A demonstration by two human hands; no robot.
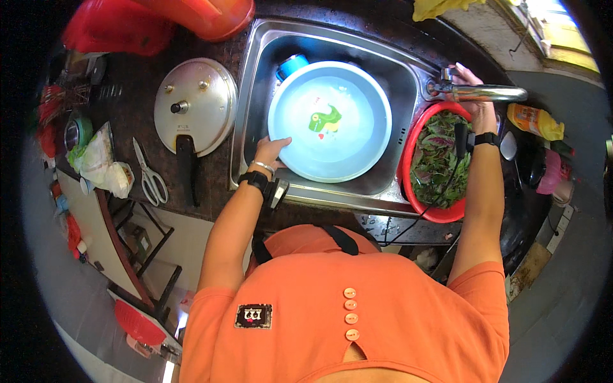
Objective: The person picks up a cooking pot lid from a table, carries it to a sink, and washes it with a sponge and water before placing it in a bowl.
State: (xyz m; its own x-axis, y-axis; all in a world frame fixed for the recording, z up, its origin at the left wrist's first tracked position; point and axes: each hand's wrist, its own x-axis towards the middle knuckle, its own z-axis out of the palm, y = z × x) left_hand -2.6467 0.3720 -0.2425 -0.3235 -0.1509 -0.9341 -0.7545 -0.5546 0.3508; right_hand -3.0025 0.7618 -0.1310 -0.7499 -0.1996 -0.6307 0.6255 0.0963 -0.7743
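Note:
A light blue plastic basin (359, 153) with a cartoon print on its bottom stands in the stainless steel sink (407, 72); it seems to hold water. My left hand (272, 152) grips its lower left rim, thumb on top. At the right, my right hand (471, 91) is at the chrome faucet (488, 93), partly hidden by it; whether the fingers close on the faucet cannot be told. Below that hand, a red basin (408, 177) of leafy greens (438, 163) stands by the sink's right edge, close to my right forearm. A blue cup (291, 66) is partly behind the blue basin.
Left of the sink lie a pressure cooker lid (196, 103), scissors (152, 179) and a plastic bag (103, 165). Red plastic containers (206, 16) are at the top left. A yellow bottle (534, 121) and a spoon (509, 146) lie right of the faucet.

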